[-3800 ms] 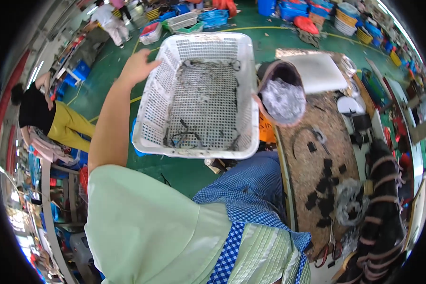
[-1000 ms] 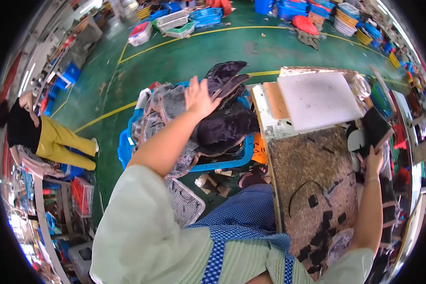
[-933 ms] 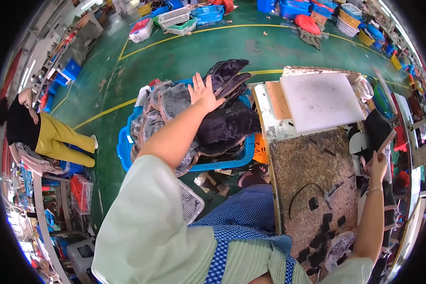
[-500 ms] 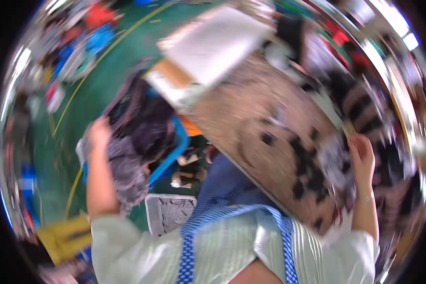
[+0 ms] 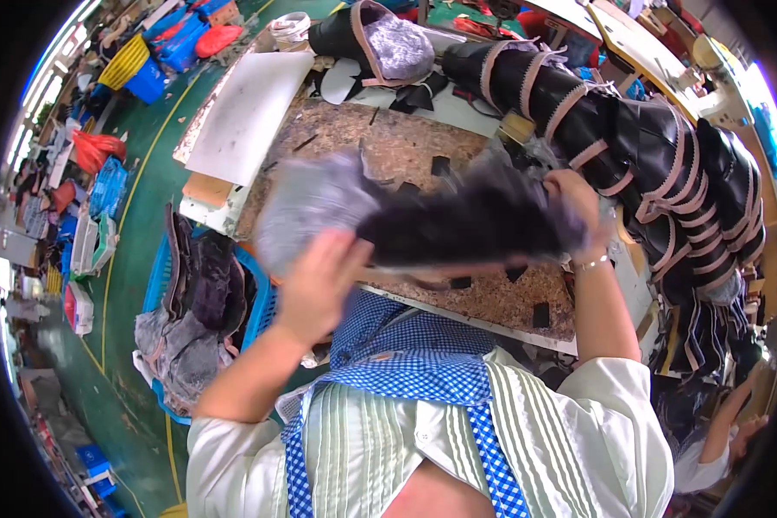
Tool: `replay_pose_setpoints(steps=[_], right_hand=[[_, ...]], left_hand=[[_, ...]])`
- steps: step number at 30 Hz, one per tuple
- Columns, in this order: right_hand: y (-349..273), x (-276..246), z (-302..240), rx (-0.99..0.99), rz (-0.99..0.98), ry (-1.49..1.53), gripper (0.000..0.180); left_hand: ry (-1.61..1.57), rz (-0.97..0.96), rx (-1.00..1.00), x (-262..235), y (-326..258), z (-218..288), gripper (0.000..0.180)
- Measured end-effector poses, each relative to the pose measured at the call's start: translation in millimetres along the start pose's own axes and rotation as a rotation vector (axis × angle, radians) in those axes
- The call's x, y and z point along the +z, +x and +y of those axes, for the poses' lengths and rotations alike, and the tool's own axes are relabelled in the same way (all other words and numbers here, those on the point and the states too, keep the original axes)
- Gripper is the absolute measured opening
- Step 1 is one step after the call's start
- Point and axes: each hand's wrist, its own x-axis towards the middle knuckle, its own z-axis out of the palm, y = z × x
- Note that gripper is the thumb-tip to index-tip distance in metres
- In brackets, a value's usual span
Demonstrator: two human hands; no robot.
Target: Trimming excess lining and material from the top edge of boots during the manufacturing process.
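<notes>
On the left end of the bench (image 5: 341,128) there lies a white board (image 5: 249,116), and a whitish tub (image 5: 290,33) stands at the far left corner. Well apart from the left edge, on the green floor (image 5: 138,268), are a yellow basket (image 5: 123,62) and a red bag (image 5: 97,151).

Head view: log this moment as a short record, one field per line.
Item: grey-and-black fluffy piece, motion-blurred, over a brown speckled board
Left hand: at its grey end, exact grip unclear
Right hand: closed on its dark end
On board: small black scraps
Left side: blue plastic basket holding grey and dark fluffy pieces
Right side: glossy black pieces with pinkish zigzag edging, in a row
</notes>
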Motion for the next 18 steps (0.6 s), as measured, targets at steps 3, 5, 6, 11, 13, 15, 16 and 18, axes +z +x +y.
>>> replay_pose_setpoints(steps=[3, 5, 6, 11, 13, 15, 16, 18], right_hand=[[1, 16, 10, -0.047, -0.172, -0.289, 0.010], [5, 29, 13, -0.038, -0.241, -0.298, 0.012], [4, 31, 14, -0.072, -0.211, -0.287, 0.013], [7, 20, 8, -0.068, -0.099, -0.098, 0.020], [7, 11, 11, 0.071, 0.004, 0.066, 0.027], [11, -8, 1, 0.066, 0.140, 0.079, 0.028], [13, -17, -11, 0.049, 0.215, 0.046, 0.028], [17, -18, -23, 0.263, 0.214, 0.473, 0.021]], left_hand=[[0.064, -0.036, 0.015, 39, -8, 25, 0.052], [0.010, -0.074, -0.057, 33, 0, 27, 0.053], [-0.078, -0.087, -0.071, 25, 3, 27, 0.055], [-0.473, 0.019, -0.122, -10, 4, 7, 0.048], [-0.504, 0.180, -0.281, -26, 13, -16, 0.033], [-0.474, 0.263, -0.484, -31, 25, -49, 0.028], [-0.495, 0.228, -0.630, -21, 27, -72, 0.036], [-0.334, 0.162, -0.649, -17, 46, -92, 0.054]])
